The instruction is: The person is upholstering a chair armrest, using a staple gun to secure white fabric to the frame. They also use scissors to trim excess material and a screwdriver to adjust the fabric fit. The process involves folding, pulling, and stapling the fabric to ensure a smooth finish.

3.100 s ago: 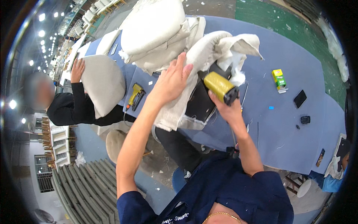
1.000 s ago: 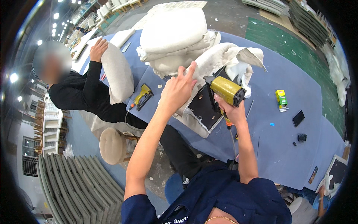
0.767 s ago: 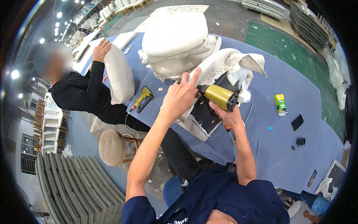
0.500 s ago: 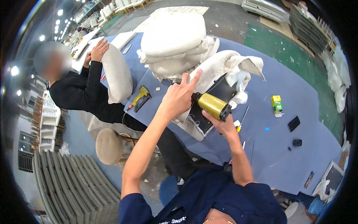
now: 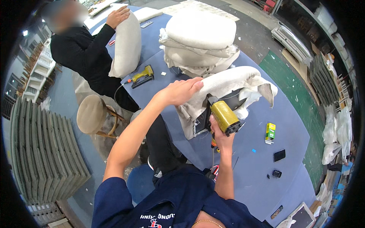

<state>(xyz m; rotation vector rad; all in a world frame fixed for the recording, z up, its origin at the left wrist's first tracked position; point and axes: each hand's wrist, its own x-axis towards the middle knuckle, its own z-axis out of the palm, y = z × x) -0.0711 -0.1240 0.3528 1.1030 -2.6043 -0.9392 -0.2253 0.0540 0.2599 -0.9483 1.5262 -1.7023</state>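
Note:
In my right hand (image 5: 221, 137) is a yellow pneumatic staple gun (image 5: 225, 116), its dark nose pointing at the cushion in front of me. My left hand (image 5: 181, 92) is closed over the left edge of this pale fabric-covered cushion (image 5: 237, 78), gripping its cloth; the fingertips are partly hidden. The cushion lies with its dark underside (image 5: 232, 99) showing, and loose cloth hangs at its right end. White padding (image 5: 249, 98) pokes out beside the gun. An air hose (image 5: 213, 157) runs down from the gun's grip.
Beyond the cushion stands a stack of similar cushions (image 5: 200, 30). A second staple gun (image 5: 143, 77) lies to the left, near a co-worker in black (image 5: 81, 49) holding another cushion (image 5: 127, 45). A green-yellow box (image 5: 270, 132) and a phone (image 5: 279, 155) sit on the blue table (image 5: 243, 178).
My left hand's two extended fingers have come down onto the cushion's cloth. The staple gun has turned more upright, with its nose now nearer the cushion. The view has shifted.

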